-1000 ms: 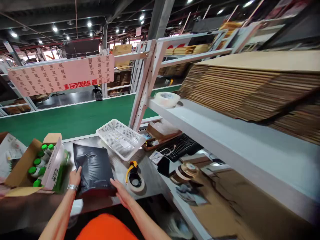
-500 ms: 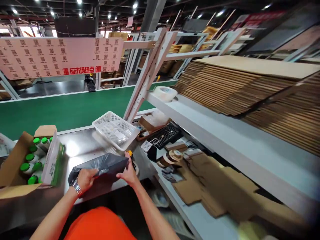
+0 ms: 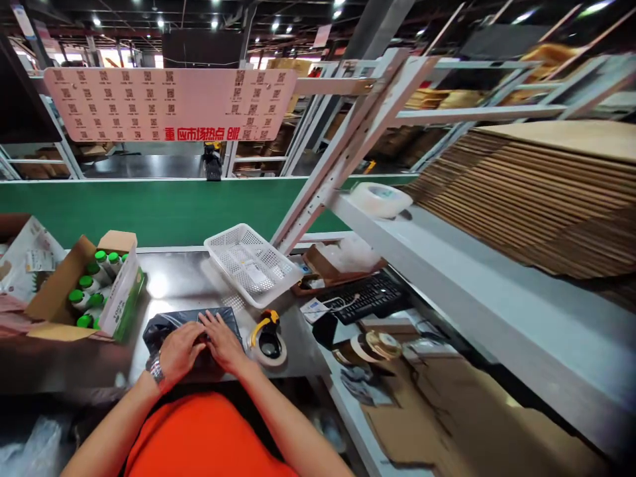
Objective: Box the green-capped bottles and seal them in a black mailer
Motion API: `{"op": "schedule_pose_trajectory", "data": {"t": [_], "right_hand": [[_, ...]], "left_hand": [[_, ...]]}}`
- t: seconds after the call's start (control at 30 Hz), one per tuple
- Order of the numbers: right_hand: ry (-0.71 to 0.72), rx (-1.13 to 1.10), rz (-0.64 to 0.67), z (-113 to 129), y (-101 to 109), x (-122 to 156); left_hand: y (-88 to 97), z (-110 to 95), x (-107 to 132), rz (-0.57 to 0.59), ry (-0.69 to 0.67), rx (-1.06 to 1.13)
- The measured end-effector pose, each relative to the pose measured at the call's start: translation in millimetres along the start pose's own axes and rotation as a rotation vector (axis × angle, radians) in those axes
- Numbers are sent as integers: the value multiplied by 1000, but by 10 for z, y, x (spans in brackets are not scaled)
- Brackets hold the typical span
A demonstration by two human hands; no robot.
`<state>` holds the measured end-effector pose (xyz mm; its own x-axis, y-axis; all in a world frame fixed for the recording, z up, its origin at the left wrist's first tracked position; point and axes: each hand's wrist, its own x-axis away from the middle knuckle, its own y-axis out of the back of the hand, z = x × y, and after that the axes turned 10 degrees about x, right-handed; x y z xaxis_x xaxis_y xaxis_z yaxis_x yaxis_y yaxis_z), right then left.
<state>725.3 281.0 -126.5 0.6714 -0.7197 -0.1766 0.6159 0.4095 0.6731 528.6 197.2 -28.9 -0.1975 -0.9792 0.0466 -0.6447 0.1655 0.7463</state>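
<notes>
Head view: both hands (image 3: 179, 351) (image 3: 224, 342) rest on a black bag (image 3: 166, 322), grip unclear, near a carton (image 3: 122, 301) holding green-capped bottles (image 3: 89, 285).

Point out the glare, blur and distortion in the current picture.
Head view: glare whitens a patch of the metal table; head view: the cardboard stack smears toward the right edge, and the shelf looks stretched by the wide lens; head view: both hands are fairly sharp, but the black package under them is dark.
</notes>
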Motion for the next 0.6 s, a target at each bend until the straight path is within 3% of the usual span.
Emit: {"op": "schedule_pose_trajectory", "data": {"t": [0.1,0.17,0.2,0.3,0.37,0.5,0.6], "right_hand": [[-30,-92,-37,25,-26,-11],[-42,-134,-54,41,-44,-23],[-44,-139,-58,45,-51,-29],[-48,-153,-61,42,-53,-42],[-56,-181,-68,36,-47,-40],[-66,-180,-75,40,-65,18],[-93,-212,-111,46,-143,101]], "left_hand": [[148,189,419,-389,-83,57],[232,452,639,-590,3,76],[249,604,706,-617,84,100],[165,1005,696,-467,284,218],[26,1128,546,-363,282,254],[-176,1006,164,-230,141,91],[-126,845,-28,-63,85,-73]]}}
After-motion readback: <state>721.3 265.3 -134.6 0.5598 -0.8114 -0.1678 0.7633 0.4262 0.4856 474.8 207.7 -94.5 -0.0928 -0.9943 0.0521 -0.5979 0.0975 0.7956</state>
